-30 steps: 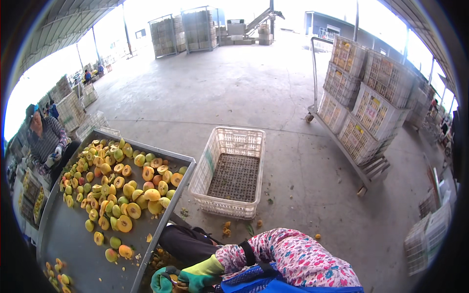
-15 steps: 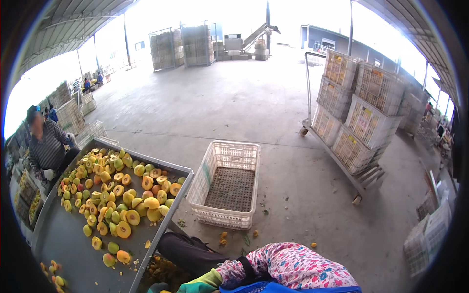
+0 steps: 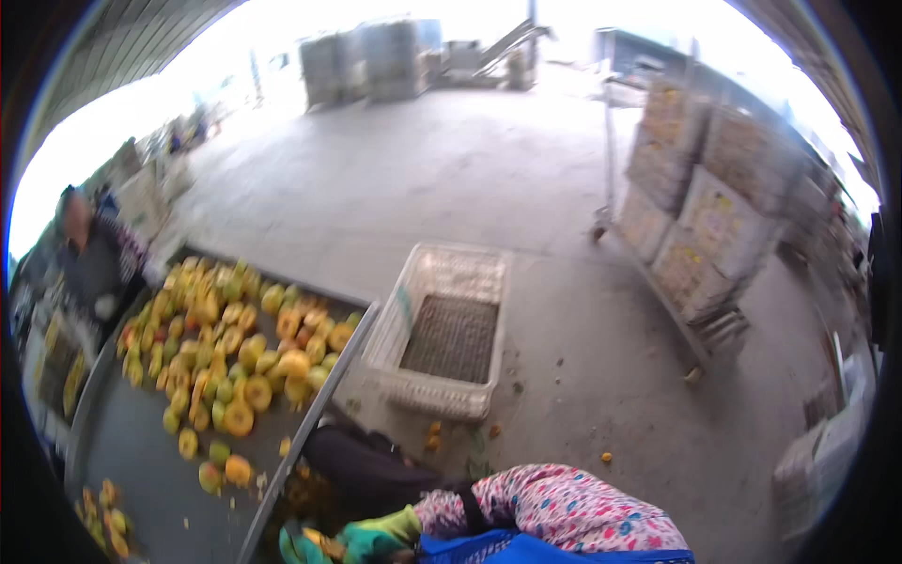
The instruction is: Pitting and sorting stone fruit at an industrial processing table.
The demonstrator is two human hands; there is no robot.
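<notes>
My right hand (image 3: 355,542) is at the lower edge in a green glove with a yellow-green cuff. A floral sleeve covers that arm. Green fingers appear closed around an orange-yellow peach piece (image 3: 325,543), partly cut off by the frame and blurred. My left hand cannot be made out. Just left of the glove is the raised edge of a grey metal table (image 3: 141,475). Across its far half lie many halved and whole yellow peaches (image 3: 239,419), some greenish or reddish. A smaller cluster of peach pieces (image 3: 105,526) sits at the near left corner.
A white plastic crate (image 3: 493,371) stands on the floor beyond my dark-trousered leg. Stacked crates on a trolley (image 3: 700,216) stand farther right. Another person (image 3: 89,254) is at the table's left side. Fruit scraps (image 3: 434,434) lie on the floor.
The view has shifted and blurred. The gloved right hand has risen slightly, showing more of the green fingers and the orange piece. The person at left has shifted their arms.
</notes>
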